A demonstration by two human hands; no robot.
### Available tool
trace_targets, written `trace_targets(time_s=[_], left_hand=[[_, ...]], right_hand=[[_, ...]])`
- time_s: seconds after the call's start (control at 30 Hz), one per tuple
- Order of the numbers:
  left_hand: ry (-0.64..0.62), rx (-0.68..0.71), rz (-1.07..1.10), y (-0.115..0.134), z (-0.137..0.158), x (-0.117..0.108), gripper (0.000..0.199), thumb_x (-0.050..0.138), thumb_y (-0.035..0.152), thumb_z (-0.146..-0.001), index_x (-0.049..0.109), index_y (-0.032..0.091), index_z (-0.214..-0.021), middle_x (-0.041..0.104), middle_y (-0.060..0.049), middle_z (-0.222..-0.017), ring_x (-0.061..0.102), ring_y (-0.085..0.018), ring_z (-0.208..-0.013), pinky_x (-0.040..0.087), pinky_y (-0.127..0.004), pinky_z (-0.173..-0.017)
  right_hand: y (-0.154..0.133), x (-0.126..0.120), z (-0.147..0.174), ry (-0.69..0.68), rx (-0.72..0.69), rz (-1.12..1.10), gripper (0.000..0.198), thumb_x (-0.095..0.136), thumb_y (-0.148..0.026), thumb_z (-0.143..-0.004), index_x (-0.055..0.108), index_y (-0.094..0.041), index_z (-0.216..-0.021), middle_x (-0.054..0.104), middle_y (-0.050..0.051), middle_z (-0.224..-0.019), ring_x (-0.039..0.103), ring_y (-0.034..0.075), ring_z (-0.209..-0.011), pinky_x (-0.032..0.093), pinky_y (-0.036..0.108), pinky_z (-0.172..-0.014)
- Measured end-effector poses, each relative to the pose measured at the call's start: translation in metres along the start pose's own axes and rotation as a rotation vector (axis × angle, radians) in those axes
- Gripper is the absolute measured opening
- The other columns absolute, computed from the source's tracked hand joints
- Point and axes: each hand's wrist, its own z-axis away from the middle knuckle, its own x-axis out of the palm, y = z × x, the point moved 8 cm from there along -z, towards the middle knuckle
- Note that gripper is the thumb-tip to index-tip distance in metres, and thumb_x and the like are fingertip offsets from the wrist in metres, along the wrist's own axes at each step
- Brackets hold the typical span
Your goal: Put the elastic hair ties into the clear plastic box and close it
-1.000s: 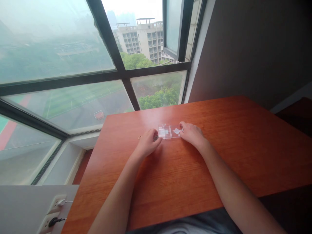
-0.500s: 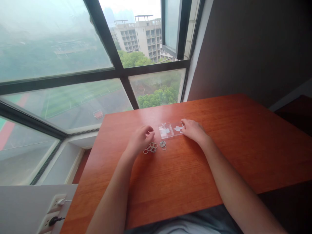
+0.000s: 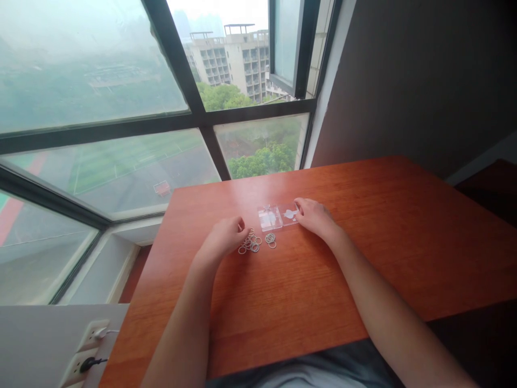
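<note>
A clear plastic box (image 3: 270, 219) lies opened flat on the table, its transparent lid (image 3: 289, 215) spread to the right with a whitish patch on it. My right hand (image 3: 315, 216) pinches the lid's right edge between thumb and fingers. Left of the box, my left hand (image 3: 226, 236) is closed, its thumb and fingertips together at the upper left of a pile of pale rings (image 3: 251, 243). Whatever sits between those fingertips is too small to make out. A smaller cluster of similar rings (image 3: 270, 239) lies just below the box.
The reddish-brown wooden table (image 3: 283, 302) runs up to large windows with dark frames (image 3: 210, 116). A grey wall (image 3: 388, 91) rises behind its right part. Wall sockets with plugs (image 3: 91, 355) are at the lower left.
My left hand has shifted left and down, closer to the ring pile, and its fingers have come together. My right hand and the box have slid slightly left.
</note>
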Motion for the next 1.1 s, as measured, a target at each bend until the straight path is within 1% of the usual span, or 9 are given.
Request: trace_targets(time_s=[0.2,0.43,0.5,0.63,0.67,0.8,0.9,1.0,1.1], left_hand=[[-0.139,0.177,0.136,0.027,0.007,0.014,0.033,0.052,0.045,-0.081,0.067,0.016,-0.086,0.071,-0.005,-0.075,0.060,-0.017,-0.062,0.039,-0.026,-0.055],[-0.270,0.353,0.308,0.045,0.016,0.016,0.034,0.052,0.042,-0.083,0.068,0.017,-0.100,0.072,-0.005,-0.085,0.062,-0.017,-0.072,0.046,-0.025,-0.066],[-0.214,0.309,0.297,0.035,0.013,0.007,0.034,0.050,0.040,-0.085,0.068,0.017,-0.102,0.072,-0.005,-0.090,0.063,-0.017,-0.076,0.047,-0.026,-0.067],[0.148,0.078,0.009,-0.005,0.003,-0.024,0.032,0.045,0.031,-0.086,0.068,0.016,-0.102,0.069,-0.009,-0.097,0.063,-0.021,-0.086,0.047,-0.030,-0.075],[0.177,0.031,-0.060,-0.012,0.001,-0.026,0.032,0.045,0.029,-0.085,0.069,0.016,-0.102,0.068,-0.010,-0.100,0.063,-0.022,-0.087,0.046,-0.030,-0.076],[0.074,0.024,-0.108,-0.019,-0.003,-0.013,0.032,0.045,0.029,-0.085,0.069,0.018,-0.103,0.064,-0.010,-0.103,0.063,-0.020,-0.082,0.046,-0.030,-0.075],[-0.001,0.102,-0.072,-0.008,0.000,-0.007,0.028,0.047,0.024,-0.081,0.069,0.017,-0.096,0.063,-0.008,-0.096,0.061,-0.019,-0.078,0.046,-0.029,-0.073],[-0.149,0.168,-0.003,0.003,0.009,0.000,0.024,0.055,0.023,-0.072,0.068,0.017,-0.091,0.063,-0.005,-0.088,0.060,-0.018,-0.076,0.044,-0.027,-0.068],[-0.237,0.206,0.040,0.010,0.016,0.005,0.029,0.061,0.022,-0.065,0.067,0.019,-0.093,0.062,-0.003,-0.089,0.059,-0.018,-0.078,0.044,-0.026,-0.068]], right_hand=[[0.001,-0.001,0.000,0.005,-0.009,-0.015,0.033,0.049,-0.021,-0.084,0.060,-0.022,-0.115,0.068,0.007,-0.108,0.061,0.021,-0.095,0.037,0.027,-0.070],[0.001,-0.001,-0.001,0.004,-0.013,-0.025,0.037,0.049,-0.021,-0.083,0.059,-0.022,-0.119,0.069,0.006,-0.106,0.062,0.022,-0.094,0.037,0.028,-0.069],[0.001,-0.001,-0.001,0.005,-0.009,-0.018,0.037,0.048,-0.019,-0.084,0.060,-0.022,-0.119,0.069,0.007,-0.106,0.062,0.022,-0.095,0.037,0.028,-0.070],[0.000,-0.002,-0.001,-0.006,-0.004,-0.016,0.036,0.048,-0.019,-0.084,0.060,-0.022,-0.118,0.069,0.007,-0.107,0.062,0.021,-0.096,0.038,0.027,-0.071],[-0.001,-0.002,0.000,-0.007,-0.004,-0.014,0.036,0.048,-0.019,-0.084,0.060,-0.022,-0.118,0.069,0.007,-0.108,0.062,0.021,-0.096,0.038,0.027,-0.071],[-0.001,-0.002,0.000,-0.019,-0.006,-0.004,0.031,0.048,-0.021,-0.085,0.060,-0.023,-0.114,0.070,0.007,-0.104,0.062,0.022,-0.093,0.037,0.028,-0.069],[-0.001,-0.001,0.000,-0.023,-0.003,0.001,0.032,0.049,-0.021,-0.085,0.060,-0.023,-0.115,0.070,0.007,-0.104,0.062,0.022,-0.093,0.037,0.028,-0.068],[-0.001,-0.002,0.000,-0.020,0.009,0.002,0.035,0.049,-0.021,-0.085,0.059,-0.023,-0.118,0.070,0.007,-0.106,0.062,0.022,-0.093,0.037,0.028,-0.068],[-0.001,-0.002,0.000,-0.034,0.018,-0.006,0.034,0.051,-0.023,-0.085,0.059,-0.024,-0.118,0.070,0.006,-0.102,0.063,0.021,-0.091,0.037,0.027,-0.067]])
